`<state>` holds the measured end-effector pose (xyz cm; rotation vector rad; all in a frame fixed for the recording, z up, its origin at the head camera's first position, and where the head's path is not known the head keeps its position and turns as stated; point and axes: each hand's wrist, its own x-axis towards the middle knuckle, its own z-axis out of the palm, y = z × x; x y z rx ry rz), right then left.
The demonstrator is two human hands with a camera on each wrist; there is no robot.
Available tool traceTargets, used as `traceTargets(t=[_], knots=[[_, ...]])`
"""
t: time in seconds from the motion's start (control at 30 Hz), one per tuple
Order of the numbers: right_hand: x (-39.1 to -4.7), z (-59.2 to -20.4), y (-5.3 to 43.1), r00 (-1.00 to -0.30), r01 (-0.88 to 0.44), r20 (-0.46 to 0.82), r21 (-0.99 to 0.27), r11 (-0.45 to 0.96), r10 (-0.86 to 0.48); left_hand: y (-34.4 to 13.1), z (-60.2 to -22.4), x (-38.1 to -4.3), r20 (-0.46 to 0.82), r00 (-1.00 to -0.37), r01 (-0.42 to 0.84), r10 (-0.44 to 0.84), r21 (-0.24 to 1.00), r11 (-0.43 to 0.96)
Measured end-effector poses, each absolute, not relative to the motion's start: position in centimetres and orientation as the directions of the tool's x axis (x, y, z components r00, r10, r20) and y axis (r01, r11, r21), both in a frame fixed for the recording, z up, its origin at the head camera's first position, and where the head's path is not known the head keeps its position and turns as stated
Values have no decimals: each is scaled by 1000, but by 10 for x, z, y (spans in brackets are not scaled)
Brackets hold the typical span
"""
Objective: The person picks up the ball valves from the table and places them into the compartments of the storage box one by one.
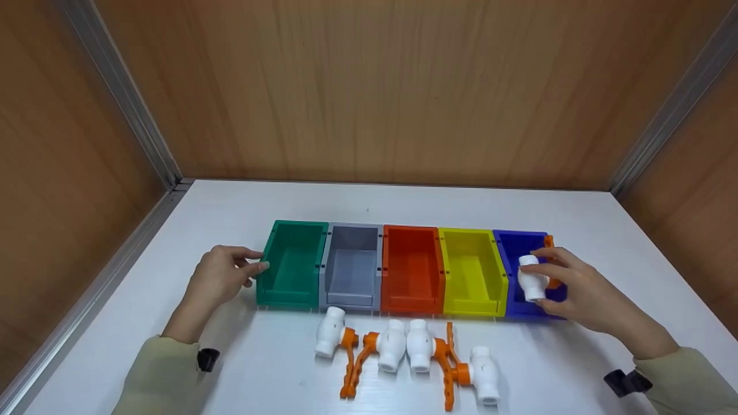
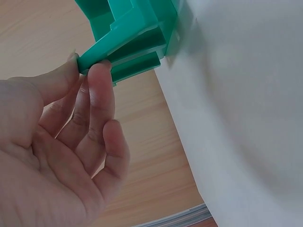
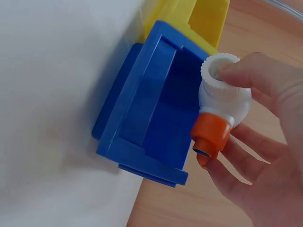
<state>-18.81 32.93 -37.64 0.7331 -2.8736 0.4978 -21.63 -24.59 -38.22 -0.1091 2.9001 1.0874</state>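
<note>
My left hand [image 1: 218, 276] pinches the left rim of the green bin [image 1: 294, 259] between thumb and fingers; the left wrist view shows the bin's edge [image 2: 113, 42] in that pinch. At the other end of the row, my right hand [image 1: 588, 291] grips a white ball valve [image 1: 531, 279] with an orange handle, above the blue bin [image 1: 519, 245]. In the right wrist view the thumb lies at the open end of the valve [image 3: 225, 101], with its orange part [image 3: 211, 130] turned down. The blue bin's inside [image 3: 173, 118] shows beside it.
Between the green and blue bins stand a grey bin [image 1: 353, 265], a red bin [image 1: 412, 265] and a yellow bin [image 1: 471, 271], joined in one row. Several white valves [image 1: 392, 346] with orange handles lie in front of them. Wooden panels [image 1: 369, 92] enclose the white table [image 1: 277, 374].
</note>
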Motion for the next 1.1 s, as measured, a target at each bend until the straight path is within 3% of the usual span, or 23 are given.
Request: traceTargets(t=[0.43,0.83,1.1], knots=[[-210,-387,331,-940,-335,62,-362,870,-336,-244,-380,-218,-82,-995,-97,-57,664,741],[-222,-399,333,-922,-379,71,-380,844,-382,-244,-382,-216,-57,-997,-79,-55,663,744],[-228,-401,331,-939,-318,5,-386,866,-343,-244,-383,-215,-60,-997,-83,-58,665,742]])
